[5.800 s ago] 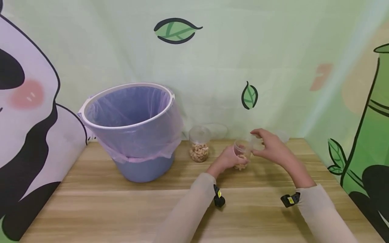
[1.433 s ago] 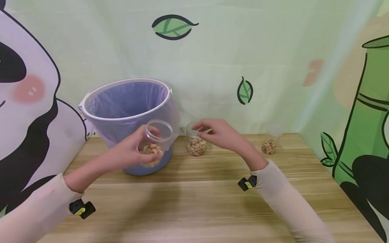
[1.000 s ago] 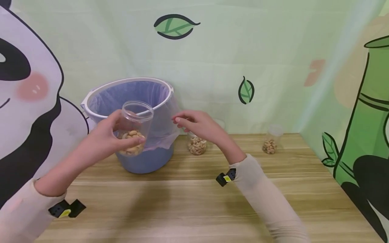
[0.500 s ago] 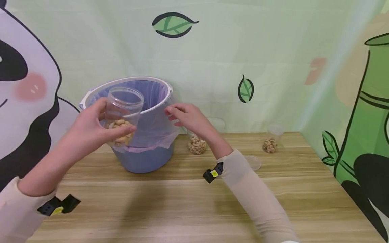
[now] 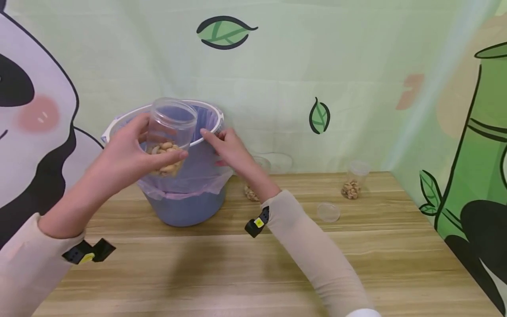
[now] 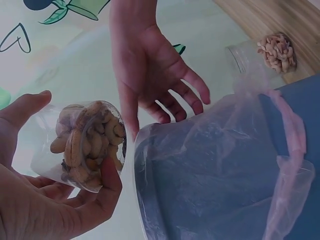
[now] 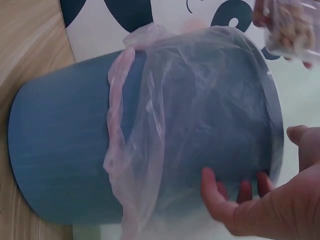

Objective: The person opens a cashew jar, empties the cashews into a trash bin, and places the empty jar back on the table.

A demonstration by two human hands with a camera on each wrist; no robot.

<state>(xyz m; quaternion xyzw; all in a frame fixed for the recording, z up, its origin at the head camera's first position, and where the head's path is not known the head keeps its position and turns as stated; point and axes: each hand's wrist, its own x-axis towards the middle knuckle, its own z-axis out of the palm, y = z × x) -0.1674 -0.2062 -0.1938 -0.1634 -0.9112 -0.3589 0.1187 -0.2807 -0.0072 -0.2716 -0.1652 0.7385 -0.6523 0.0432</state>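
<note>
My left hand (image 5: 128,152) grips an uncapped clear jar (image 5: 169,136) and holds it up at the front rim of the blue bin (image 5: 186,213). Cashews (image 6: 87,142) fill the lower part of this jar, which leans slightly. A thin pink liner bag (image 7: 155,110) is folded down over the bin's outside. At the bin's right rim is my right hand (image 5: 231,149), thumb toward the rim and fingers spread along the outer side. In the right wrist view its fingertips (image 7: 208,175) overlap the liner, with nothing gripped between thumb and fingers.
Behind my right forearm, a second cashew jar (image 5: 252,193) is partly hidden. A third jar (image 5: 351,188) with cashews stands at the table's back right. One clear round lid (image 5: 328,212) lies flat on the wooden table (image 5: 237,273). A printed cloth (image 5: 269,66) hangs behind.
My left hand has carried the jar left from beside the middle jar and up to the bin. My right hand has moved left to the bin's rim. The flat lid has come into view.
</note>
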